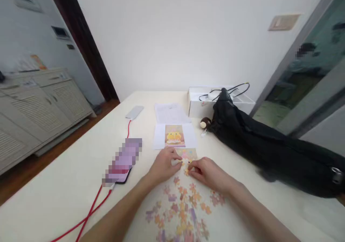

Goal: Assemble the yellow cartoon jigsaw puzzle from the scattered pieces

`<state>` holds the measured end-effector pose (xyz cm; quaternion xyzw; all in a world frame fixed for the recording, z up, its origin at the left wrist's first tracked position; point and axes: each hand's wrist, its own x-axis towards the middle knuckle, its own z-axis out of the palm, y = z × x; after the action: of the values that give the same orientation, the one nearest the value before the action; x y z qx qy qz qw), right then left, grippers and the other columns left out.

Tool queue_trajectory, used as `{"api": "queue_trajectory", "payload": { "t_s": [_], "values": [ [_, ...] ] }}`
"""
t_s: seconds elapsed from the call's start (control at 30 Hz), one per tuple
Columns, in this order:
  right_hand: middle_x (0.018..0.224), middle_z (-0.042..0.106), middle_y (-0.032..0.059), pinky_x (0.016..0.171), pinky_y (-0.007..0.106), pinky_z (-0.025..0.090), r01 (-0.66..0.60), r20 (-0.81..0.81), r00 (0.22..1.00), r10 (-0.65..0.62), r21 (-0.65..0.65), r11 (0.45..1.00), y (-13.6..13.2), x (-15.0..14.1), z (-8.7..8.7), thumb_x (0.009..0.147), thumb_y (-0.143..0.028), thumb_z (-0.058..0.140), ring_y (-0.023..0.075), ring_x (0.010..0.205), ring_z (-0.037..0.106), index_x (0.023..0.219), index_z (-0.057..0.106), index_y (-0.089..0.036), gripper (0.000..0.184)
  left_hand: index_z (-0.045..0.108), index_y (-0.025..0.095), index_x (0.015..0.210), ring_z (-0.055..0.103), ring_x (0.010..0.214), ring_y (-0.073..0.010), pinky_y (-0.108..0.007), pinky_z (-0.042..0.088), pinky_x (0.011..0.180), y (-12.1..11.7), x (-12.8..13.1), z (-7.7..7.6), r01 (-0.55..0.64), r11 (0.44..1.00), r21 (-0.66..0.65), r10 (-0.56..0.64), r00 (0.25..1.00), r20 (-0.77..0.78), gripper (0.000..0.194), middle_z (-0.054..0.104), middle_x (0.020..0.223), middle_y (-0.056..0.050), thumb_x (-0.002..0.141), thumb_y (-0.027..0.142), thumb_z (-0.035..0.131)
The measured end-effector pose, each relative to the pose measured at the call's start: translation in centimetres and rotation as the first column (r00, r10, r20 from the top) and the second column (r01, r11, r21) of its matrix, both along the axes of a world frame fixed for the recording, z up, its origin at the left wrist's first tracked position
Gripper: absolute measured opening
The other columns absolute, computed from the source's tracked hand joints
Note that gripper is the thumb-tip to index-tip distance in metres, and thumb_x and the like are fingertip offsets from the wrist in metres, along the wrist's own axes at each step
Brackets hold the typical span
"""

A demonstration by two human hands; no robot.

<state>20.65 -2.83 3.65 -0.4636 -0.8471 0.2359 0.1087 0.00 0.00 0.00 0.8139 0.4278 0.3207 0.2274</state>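
Note:
A partly assembled jigsaw puzzle [192, 153] lies on the table, its upper rows joined. My left hand [165, 164] is curled at its left side, thumb and index fingertips closed in on its lower left edge. On the other side, my right hand [207, 171] pinches a small yellow-orange puzzle piece [186, 171] just below the joined part; its other fingers are folded in. Loose puzzle pieces [182, 214] in orange, pink, yellow and purple are scattered between my forearms. Just beyond the puzzle is a sheet with a printed reference picture [174, 136] of a yellow figure.
Left of my hands lie a phone [124, 161] with red cables [90, 213] and a white power bank [134, 112]. More paper [171, 112] lies farther back. A white box [201, 103] with cables and a long black bag [258, 141] occupy the right side.

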Motion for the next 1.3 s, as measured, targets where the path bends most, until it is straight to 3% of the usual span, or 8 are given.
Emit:
{"api": "queue_trajectory", "payload": {
  "t_s": [0.13,0.37,0.53,0.67,1.07,1.3],
  "values": [
    [0.063,0.065,0.0011,0.058,0.022,0.034,0.110,-0.012,0.994,-0.110,0.052,0.993,0.6,0.0,-0.6,0.091,-0.028,0.049,0.0134,0.056,0.054,0.094,0.070,-0.020,0.023,0.073,0.018,0.084,0.053,0.081,-0.0140,-0.028,0.040,0.078,0.2,0.3,-0.5,-0.051,0.998,0.031,0.050,0.998,0.028,0.012,0.059,0.080,-0.002,0.077,0.016,0.063],
    [0.082,0.071,0.0057,0.063,0.022,0.037,0.102,0.065,0.992,-0.107,0.084,0.991,0.8,-0.3,-1.6,0.093,-0.028,0.046,0.0163,0.071,0.062,0.090,0.068,-0.020,0.024,0.072,0.017,0.086,0.053,0.081,-0.0140,-0.028,0.040,0.078,0.0,0.8,-0.6,-0.050,0.998,0.042,0.048,0.998,0.044,0.015,0.058,0.080,-0.003,0.076,0.013,0.062],
    [0.077,0.070,0.0044,0.061,0.022,0.035,0.097,0.070,0.992,-0.105,0.116,0.989,0.7,-0.3,-1.8,0.093,-0.026,0.046,0.0152,0.066,0.061,0.085,0.066,-0.020,0.022,0.072,0.018,0.089,0.052,0.080,-0.0124,-0.027,0.040,0.078,-0.1,1.0,-0.8,-0.032,0.999,0.044,0.030,0.998,0.049,0.020,0.057,0.080,-0.001,0.073,0.012,0.063],
    [0.080,0.072,0.0045,0.062,0.022,0.038,0.119,-0.023,0.993,-0.117,0.116,0.986,1.0,0.0,-2.0,0.092,-0.025,0.046,0.0159,0.068,0.063,0.096,0.069,-0.021,0.024,0.073,0.020,0.090,0.051,0.082,-0.0130,-0.027,0.039,0.079,-0.3,1.0,-0.8,0.000,0.996,0.085,-0.002,1.000,0.017,0.022,0.056,0.084,-0.002,0.074,0.011,0.061],
    [0.068,0.070,0.0037,0.060,0.026,0.036,0.393,-0.039,0.918,-0.394,0.209,0.895,1.8,0.7,-2.5,0.090,-0.026,0.043,0.0175,0.059,0.061,0.100,0.072,-0.019,0.031,0.069,0.019,0.080,0.046,0.085,-0.0147,-0.029,0.036,0.078,-0.5,1.1,-1.1,0.060,0.981,0.186,-0.051,0.997,-0.049,0.013,0.052,0.087,-0.003,0.085,0.018,0.057],
    [0.068,0.070,0.0036,0.061,0.026,0.037,0.373,-0.034,0.926,-0.375,0.223,0.901,1.8,0.6,-2.6,0.090,-0.027,0.042,0.0178,0.060,0.061,0.100,0.072,-0.020,0.032,0.071,0.019,0.081,0.046,0.084,-0.0147,-0.029,0.035,0.076,-0.5,1.2,-1.1,0.072,0.979,0.190,-0.056,0.994,-0.089,0.013,0.052,0.085,-0.004,0.085,0.018,0.058]
  ]
}}
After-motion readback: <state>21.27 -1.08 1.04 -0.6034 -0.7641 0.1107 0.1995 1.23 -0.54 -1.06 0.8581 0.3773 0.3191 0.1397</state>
